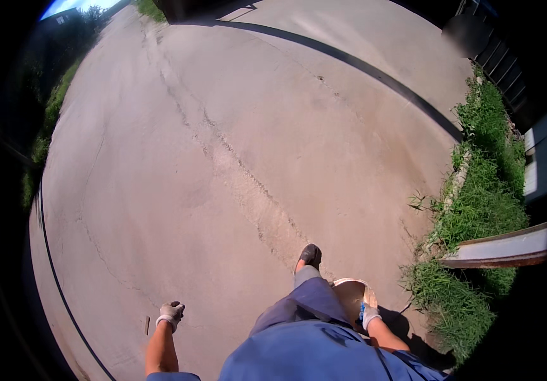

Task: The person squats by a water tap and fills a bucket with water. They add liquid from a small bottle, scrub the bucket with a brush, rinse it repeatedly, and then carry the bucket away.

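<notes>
My right hand [370,314], in a pale work glove, is closed at the rim of a round bucket [371,296] by my right leg. A small bit of blue shows beside its fingers; what it is I cannot make out. The bucket has a whitish-orange rim, and its inside is partly hidden by my leg and hand. Out to the left, my left hand [171,314] hangs over the concrete in a pale glove with dark fingertips. Its fingers are curled in, with nothing visible in them. A short brown strip [147,325] is beside that hand, apart from it.
Cracked concrete [178,190] spreads ahead, with a rough seam running to my dark shoe [311,255]. Grass [483,203] edges the right side, where a rusty-edged pale beam [508,246] juts in. A dark shadow band [362,65] crosses the far ground. A dark cable [58,284] runs at left.
</notes>
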`<state>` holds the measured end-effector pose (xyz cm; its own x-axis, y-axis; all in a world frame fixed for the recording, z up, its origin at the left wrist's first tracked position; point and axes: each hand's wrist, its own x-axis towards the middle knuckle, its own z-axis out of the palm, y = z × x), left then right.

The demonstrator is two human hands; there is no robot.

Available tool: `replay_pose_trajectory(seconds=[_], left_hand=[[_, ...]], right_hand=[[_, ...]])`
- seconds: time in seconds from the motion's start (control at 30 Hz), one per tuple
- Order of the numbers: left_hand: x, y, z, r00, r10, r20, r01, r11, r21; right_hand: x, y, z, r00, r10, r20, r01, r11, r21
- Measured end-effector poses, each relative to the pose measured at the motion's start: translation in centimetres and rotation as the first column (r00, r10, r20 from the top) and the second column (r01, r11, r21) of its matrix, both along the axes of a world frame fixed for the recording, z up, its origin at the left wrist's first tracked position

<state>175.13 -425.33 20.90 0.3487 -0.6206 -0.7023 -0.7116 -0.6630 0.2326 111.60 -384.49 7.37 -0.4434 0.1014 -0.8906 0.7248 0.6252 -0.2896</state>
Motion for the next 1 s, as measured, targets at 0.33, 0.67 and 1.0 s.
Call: replay_pose_trajectory(seconds=[0.33,0.67,1.0], left_hand=[[-19.1,-16.7,-0.1,0.979,-0.062,-0.196,0.141,0.894,0.426],[-43.7,-61.0,-5.1,0.872,-0.490,0.002,0.487,0.867,0.105],[-79.0,-93.2,2.1,0.808,-0.573,-0.133,0.522,0.803,-0.288]], right_hand=[[-9.9,-11.7,3.4,0.995,-0.096,-0.033,0.099,0.987,0.126],[-27.5,-32.6,5.4,0.915,-0.369,-0.163,0.371,0.928,-0.018],[-47.4,-45.8,-0.1,0.841,-0.538,0.051,0.541,0.839,-0.056]])
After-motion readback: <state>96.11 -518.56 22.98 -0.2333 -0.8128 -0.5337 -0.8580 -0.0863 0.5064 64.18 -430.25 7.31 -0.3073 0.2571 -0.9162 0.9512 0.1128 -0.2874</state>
